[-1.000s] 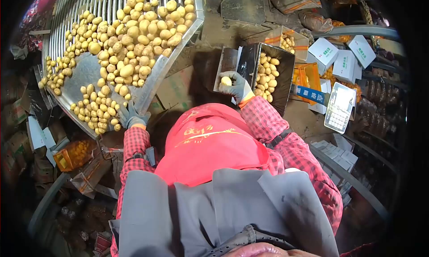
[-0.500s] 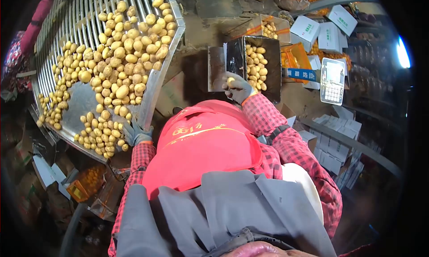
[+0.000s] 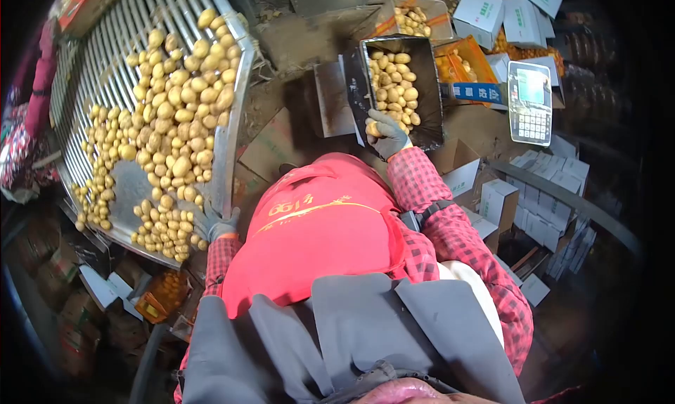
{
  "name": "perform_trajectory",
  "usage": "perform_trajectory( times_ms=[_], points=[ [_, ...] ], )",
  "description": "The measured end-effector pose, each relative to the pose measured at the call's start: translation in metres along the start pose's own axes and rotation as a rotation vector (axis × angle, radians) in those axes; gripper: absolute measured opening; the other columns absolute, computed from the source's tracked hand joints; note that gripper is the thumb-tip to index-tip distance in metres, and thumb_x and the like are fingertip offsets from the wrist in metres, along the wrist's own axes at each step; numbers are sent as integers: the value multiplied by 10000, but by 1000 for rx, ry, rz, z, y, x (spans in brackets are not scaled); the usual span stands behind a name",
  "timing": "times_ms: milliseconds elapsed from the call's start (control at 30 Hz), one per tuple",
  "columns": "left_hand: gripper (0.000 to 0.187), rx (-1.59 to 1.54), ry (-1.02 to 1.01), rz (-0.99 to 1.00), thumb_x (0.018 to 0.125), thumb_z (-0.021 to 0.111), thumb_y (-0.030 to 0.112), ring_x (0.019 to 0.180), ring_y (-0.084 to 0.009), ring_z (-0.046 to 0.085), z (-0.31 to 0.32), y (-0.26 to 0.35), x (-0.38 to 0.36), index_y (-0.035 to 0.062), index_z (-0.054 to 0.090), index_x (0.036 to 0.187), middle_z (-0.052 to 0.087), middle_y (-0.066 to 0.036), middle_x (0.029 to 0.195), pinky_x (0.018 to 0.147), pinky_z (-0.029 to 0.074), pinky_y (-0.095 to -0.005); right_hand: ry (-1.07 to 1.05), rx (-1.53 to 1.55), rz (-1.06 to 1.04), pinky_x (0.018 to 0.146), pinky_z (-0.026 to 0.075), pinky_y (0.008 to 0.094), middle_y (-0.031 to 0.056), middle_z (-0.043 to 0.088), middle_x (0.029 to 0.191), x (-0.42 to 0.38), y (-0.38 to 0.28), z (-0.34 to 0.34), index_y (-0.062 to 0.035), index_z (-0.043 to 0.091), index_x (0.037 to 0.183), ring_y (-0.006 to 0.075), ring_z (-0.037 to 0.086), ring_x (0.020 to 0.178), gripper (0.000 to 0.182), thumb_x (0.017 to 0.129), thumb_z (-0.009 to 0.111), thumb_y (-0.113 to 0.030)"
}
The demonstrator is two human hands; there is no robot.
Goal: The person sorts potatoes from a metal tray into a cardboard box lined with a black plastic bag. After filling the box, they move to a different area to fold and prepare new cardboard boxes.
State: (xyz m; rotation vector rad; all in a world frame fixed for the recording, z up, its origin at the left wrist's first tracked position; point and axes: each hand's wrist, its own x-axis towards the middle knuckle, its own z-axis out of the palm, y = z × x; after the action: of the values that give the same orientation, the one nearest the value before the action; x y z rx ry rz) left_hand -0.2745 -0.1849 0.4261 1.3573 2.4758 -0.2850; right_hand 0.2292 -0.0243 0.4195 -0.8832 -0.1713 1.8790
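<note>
Right hand [image 3: 389, 135] has shifted since the earlier frame, from over the open flap to the near left corner of the lined box [image 3: 429, 61]. Its gloved fingers are closed round one potato [image 3: 373, 128], held at that corner. Potatoes in the box [image 3: 395, 88] lie heaped mostly toward its left side; dark lining shows at right.

Left hand [image 3: 220, 225], gloved: well left of the box, at the near edge of the slatted metal table [image 3: 105, 60], beside the smaller potatoes. Grip on any of them cannot be told. Loose potatoes [image 3: 176, 109] spread over slats and plate.

Beyond the box: clear-sided crate [image 3: 439, 26] with potatoes. Right of the box: orange bag [image 3: 470, 51], then scale [image 3: 530, 105], display lit. Beyond and right of the box: white cartons [image 3: 480, 14].
</note>
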Motion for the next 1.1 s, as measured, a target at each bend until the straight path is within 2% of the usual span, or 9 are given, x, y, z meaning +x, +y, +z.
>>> perform_trajectory(
  times_ms=[100,200,367,433,533,633,833,967,1100],
  points=[
    [1136,-43,187,62,565,843,592,1445,-413,234,-35,45,9,137,369,1491,260,-226,1556,1168,181,-574,205,-554,-142,740,474,332,57,635,988,-7,-8,-67,-39,589,1223,193,595,861,400,881,693,-221],
    [1087,-127,378,193,614,812,621,1436,-394,270,-45,95,48,96,400,1472,316,-207,1537,1168,185,-569,769,-81,209,578,466,295,37,650,871,-4,-31,-84,-88,631,1056,180,622,719,253,923,651,-302],
    [1030,29,259,165,686,776,612,1436,-334,299,-85,222,100,43,399,1458,372,-174,1518,1178,176,-550,609,-759,358,462,430,310,19,613,712,56,-71,-107,-63,691,1007,154,532,505,258,923,657,-305],
    [1014,83,356,87,717,758,597,1436,-301,309,-64,234,117,0,388,1448,391,-167,1507,1185,169,-539,660,-1096,35,478,437,291,55,663,767,112,-49,-181,-51,695,1141,132,537,529,286,904,670,-209],
    [1000,79,383,107,726,765,564,1401,-310,369,-64,240,115,-32,387,1435,437,-187,1469,1182,188,-529,790,-1837,66,986,483,428,137,671,1197,153,-95,-107,-226,658,1253,323,615,1146,416,840,674,-272],
    [981,47,490,203,715,780,553,1347,-333,444,-56,230,119,-46,420,1404,506,-217,1400,1169,215,-529,514,-2115,1,995,483,429,125,619,1304,203,-96,-122,-235,588,1321,311,599,1193,411,922,514,-167],
    [949,138,468,174,709,798,529,1327,-329,472,-66,243,116,-63,459,1369,532,-210,1383,1161,227,-539,578,-1959,353,1002,478,444,129,599,1340,225,-70,-144,-175,609,1303,314,558,1258,389,981,390,-160],
    [952,129,475,184,710,794,535,1328,-321,473,-64,243,117,-66,458,1368,536,-202,1381,1164,221,-543,410,-535,177,559,503,299,107,682,1048,166,-104,-134,-5,484,1408,138,585,630,591,850,668,-65],
    [952,164,475,184,709,795,529,1328,-312,470,-59,238,117,-61,455,1374,528,-187,1390,1167,216,-544,337,-152,142,487,422,243,29,638,918,117,-120,-92,-53,556,1306,113,526,571,437,911,651,-213]
  ],
)
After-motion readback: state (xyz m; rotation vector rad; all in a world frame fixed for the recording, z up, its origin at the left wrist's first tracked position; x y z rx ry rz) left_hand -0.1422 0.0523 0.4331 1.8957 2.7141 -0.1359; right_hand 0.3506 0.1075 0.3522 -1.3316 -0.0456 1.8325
